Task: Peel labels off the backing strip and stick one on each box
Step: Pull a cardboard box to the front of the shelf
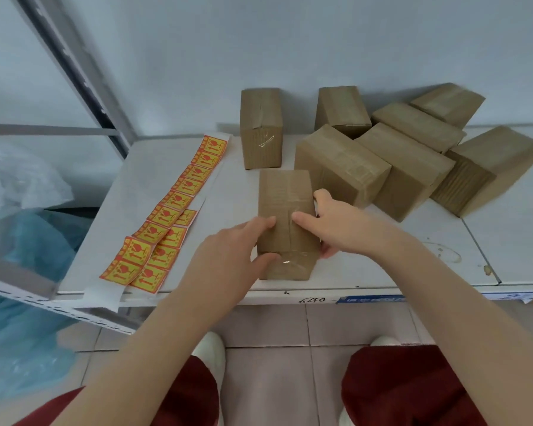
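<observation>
Fingers (263, 224) of the left hand (228, 253) curled over the left edge of a brown box (285, 195), with the thumb pressed on its near face. The right hand (336, 226) gripped the box's right side, its index finger lying across the top and the other fingers wrapped round the edge. The box lay flat near the front edge of a white bench (382, 265), with clear tape across its seam and no label on the faces in view.

To the left of the box, apart from it, two white backing strips (211, 192) lay side by side on the bench, running from the front edge toward the back. Both carried rows of yellow and red labels (173, 204).

Seven more boxes (339, 167) were clustered behind and to the right, the farthest ones near a pale wall (290, 41). One of them (260, 127) stood apart from the rest, just behind the held box.
</observation>
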